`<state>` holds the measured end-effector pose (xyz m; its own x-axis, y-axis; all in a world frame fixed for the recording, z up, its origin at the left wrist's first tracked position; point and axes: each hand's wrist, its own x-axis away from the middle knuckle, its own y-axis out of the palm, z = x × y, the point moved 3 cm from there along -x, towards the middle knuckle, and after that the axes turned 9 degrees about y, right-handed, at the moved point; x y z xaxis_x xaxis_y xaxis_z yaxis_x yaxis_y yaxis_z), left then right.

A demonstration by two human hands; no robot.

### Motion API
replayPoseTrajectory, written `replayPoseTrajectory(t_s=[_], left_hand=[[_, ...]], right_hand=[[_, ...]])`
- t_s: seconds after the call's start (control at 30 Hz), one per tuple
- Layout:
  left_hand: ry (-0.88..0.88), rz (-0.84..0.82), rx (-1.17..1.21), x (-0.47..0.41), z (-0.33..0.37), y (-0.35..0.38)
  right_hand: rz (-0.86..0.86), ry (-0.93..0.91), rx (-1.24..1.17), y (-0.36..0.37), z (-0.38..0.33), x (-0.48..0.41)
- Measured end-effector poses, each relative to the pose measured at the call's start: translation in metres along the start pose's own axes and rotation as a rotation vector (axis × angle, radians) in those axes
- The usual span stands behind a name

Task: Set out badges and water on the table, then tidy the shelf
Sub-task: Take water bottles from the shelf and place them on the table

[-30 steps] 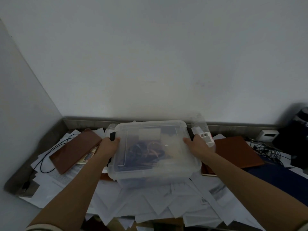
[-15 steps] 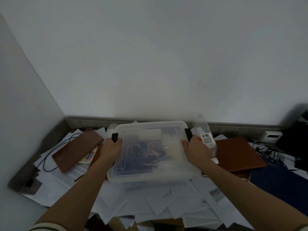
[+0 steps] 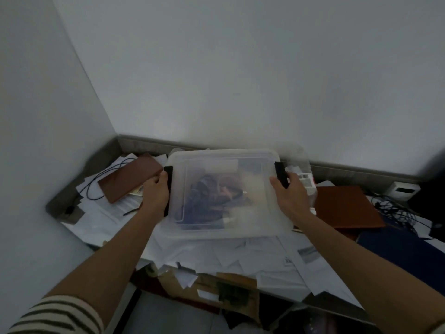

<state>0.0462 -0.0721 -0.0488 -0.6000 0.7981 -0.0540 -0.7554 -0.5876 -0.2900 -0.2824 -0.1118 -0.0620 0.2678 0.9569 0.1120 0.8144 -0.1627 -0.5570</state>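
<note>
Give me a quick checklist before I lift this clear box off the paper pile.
1. Left hand grips the box at its left end: ok.
2. Right hand grips the right end: ok.
3. Lid sits on the box: ok.
4. Black latches locked: cannot tell.
5. Bottle stands close behind the right hand and might tip: not ok.
6. Loose papers lie under the box and may slide: not ok.

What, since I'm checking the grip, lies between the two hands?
The clear plastic storage box, lid on, fills that stretch; the left hand and right hand hold its black side latches. The head view shows it.
</note>
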Motion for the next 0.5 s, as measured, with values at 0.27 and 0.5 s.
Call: replayPoseTrajectory(t_s=[0.27,0.5], left_hand=[[0.010,0.152,0.103,0.045,0.014,-0.107],[-0.085,0.273,-0.010,0.095,-0.058,-0.263]], right_hand=[[-0.030,-0.229,0.028,-0.002,-0.088,0.066],[-0.250,-0.293,0.090,0.105,-0.108,0.174]])
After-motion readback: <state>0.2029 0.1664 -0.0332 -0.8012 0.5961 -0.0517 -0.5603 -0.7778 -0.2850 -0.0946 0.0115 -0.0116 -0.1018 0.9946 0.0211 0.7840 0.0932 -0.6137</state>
